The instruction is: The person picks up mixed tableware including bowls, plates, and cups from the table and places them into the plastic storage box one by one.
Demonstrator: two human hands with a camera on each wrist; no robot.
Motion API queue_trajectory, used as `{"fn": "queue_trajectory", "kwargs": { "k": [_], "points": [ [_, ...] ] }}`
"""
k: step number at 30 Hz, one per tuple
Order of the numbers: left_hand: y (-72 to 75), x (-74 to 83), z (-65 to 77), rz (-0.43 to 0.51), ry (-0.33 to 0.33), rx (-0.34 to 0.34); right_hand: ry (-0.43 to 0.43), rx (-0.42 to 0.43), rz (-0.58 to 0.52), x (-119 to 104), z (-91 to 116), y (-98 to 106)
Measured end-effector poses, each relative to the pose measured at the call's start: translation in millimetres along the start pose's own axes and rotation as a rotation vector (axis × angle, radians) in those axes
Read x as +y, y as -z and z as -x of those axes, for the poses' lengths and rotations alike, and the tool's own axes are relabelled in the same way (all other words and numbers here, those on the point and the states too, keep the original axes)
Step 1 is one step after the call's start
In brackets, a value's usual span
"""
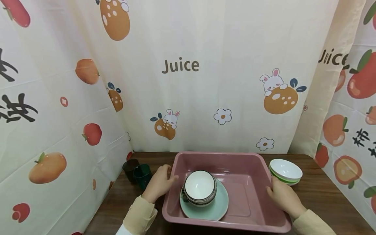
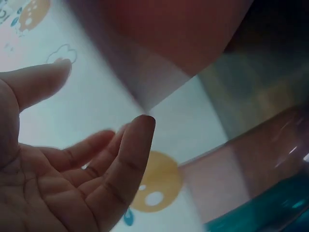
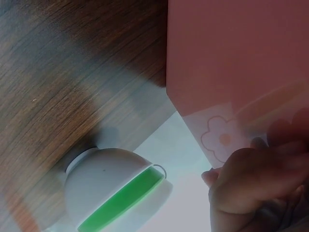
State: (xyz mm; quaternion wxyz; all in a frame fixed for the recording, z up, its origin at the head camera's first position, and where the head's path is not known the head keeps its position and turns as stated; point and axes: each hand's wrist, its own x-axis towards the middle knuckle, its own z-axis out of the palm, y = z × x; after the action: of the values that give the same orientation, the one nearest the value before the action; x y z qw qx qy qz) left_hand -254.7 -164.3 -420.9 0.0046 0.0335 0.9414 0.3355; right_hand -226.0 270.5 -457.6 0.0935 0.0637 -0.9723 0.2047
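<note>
A pink rectangular basin [image 1: 235, 182] stands between my hands on the wooden table. Inside it, toward the left, a dark-rimmed white bowl [image 1: 200, 185] tops a stack on a pale green plate [image 1: 218, 204]. My left hand [image 1: 158, 184] is at the basin's left rim, its thumb toward the inside; in the left wrist view the fingers [image 2: 120, 166] are loosely bent and spread from the thumb. At the right rim, my right hand [image 1: 284, 197] grips the basin with the thumb on the inner side. In the right wrist view its curled fingers [image 3: 260, 179] lie against the basin wall.
Two dark see-through cups, one brownish [image 1: 129, 168] and one green [image 1: 143, 176], stand left of the basin. White and green bowls [image 1: 285, 170] are stacked beyond the right hand. Fruit-printed curtains [image 1: 205, 98] enclose the table [image 1: 320, 186] at the back and sides.
</note>
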Motion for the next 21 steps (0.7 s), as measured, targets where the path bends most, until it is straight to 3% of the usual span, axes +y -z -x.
{"fn": "queue_trajectory", "kwargs": {
  "k": [8, 17, 21],
  "points": [
    [-20.3, -15.9, 8.7, 0.094, 0.037, -0.001, 0.005, 0.011, -0.012, -0.6, 0.9, 0.2],
    [-42.9, -26.3, 15.7, 0.169, 0.046, 0.135, 0.0, 0.013, -0.023, 0.4, 2.5, -1.0],
    [-46.7, -28.8, 16.9, 0.231, 0.04, 0.156, -0.009, 0.008, -0.03, -1.0, 3.6, 0.5]
  ]
}}
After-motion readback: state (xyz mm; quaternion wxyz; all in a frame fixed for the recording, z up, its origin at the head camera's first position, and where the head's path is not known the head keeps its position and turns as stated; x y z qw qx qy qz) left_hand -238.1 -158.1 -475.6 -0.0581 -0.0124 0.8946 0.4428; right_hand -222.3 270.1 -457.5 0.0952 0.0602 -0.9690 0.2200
